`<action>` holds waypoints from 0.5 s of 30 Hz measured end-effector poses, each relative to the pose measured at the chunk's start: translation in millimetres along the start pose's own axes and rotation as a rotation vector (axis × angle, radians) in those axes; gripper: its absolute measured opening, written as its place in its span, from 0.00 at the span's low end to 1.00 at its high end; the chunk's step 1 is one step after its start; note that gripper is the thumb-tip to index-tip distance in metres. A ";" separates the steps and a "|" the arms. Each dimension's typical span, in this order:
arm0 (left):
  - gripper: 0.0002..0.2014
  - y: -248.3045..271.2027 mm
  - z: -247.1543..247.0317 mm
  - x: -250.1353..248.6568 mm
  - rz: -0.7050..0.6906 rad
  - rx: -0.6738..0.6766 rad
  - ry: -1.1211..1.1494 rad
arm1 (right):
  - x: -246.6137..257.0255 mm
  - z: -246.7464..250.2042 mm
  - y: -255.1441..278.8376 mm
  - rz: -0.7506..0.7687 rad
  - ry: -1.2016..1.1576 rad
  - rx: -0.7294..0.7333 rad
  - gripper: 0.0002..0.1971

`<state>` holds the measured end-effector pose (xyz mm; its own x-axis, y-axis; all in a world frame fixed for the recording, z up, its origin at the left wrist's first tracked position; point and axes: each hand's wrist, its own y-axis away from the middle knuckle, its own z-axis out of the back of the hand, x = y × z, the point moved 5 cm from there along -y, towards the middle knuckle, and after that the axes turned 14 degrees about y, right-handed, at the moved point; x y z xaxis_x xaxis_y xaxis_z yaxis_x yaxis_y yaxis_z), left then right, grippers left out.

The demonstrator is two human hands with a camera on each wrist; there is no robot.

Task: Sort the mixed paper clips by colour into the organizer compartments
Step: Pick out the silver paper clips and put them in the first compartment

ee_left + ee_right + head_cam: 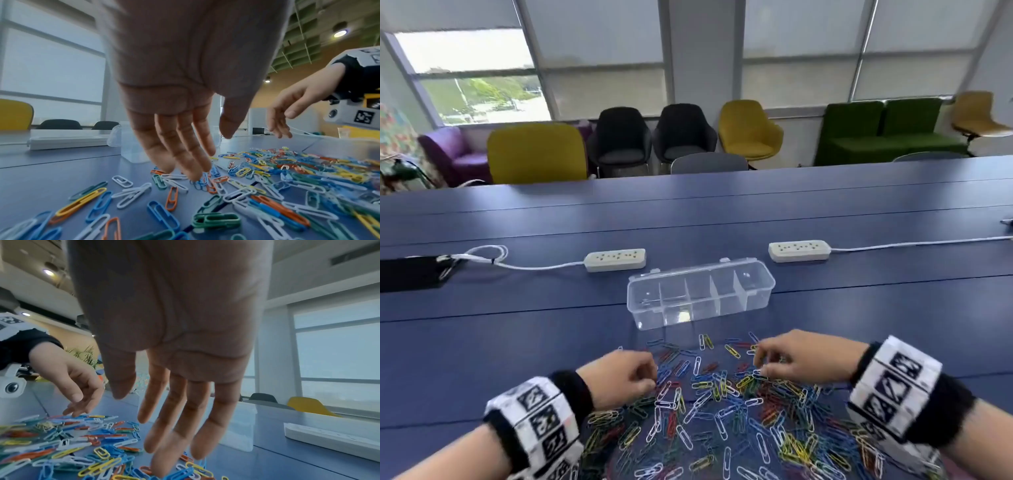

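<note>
A clear plastic organizer (pixel 700 294) with several compartments lies across the blue table (pixel 517 342); it looks empty. In front of it spreads a heap of mixed paper clips (pixel 722 411) in white, blue, yellow, green and orange-red. My left hand (pixel 650 375) reaches down at the heap's left edge; in the left wrist view its straight fingers (pixel 191 170) touch blue and white clips, thumb apart, nothing pinched. My right hand (pixel 760 363) hovers at the heap's far right; in the right wrist view its fingers (pixel 162 464) point down onto blue and yellow clips, holding nothing.
Two white power strips (pixel 615 259) (pixel 799 250) with cables lie behind the organizer. A black object (pixel 410 274) sits at the table's left edge. Chairs (pixel 537 152) and a green sofa (pixel 887 130) line the windows beyond the table.
</note>
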<state>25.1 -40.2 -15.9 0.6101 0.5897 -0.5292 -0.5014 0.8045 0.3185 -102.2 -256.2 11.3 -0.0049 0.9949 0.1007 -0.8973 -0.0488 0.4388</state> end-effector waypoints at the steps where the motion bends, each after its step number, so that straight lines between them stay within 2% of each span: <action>1: 0.07 -3.3 -2.2 0.2 0.003 0.002 0.001 | -1.4 -2.4 -6.2 -0.002 0.001 0.033 0.15; 5: 0.13 -13.5 -16.3 -2.9 -0.053 0.052 -0.029 | -3.6 -13.3 -25.4 0.050 -0.084 0.130 0.14; 9: 0.14 -17.5 -27.7 -6.1 -0.066 0.067 -0.044 | -1.8 -27.1 -37.5 0.062 -0.126 0.150 0.13; 15: 0.05 -20.3 -31.8 -7.1 -0.019 0.038 -0.028 | 10.1 -37.1 -44.5 0.022 -0.080 0.074 0.08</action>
<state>11.4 -63.0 -43.6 0.6364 0.5760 -0.5130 -0.4664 0.8171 0.3389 -78.6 -240.7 -40.4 0.0137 0.9834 0.1812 -0.8621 -0.0802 0.5003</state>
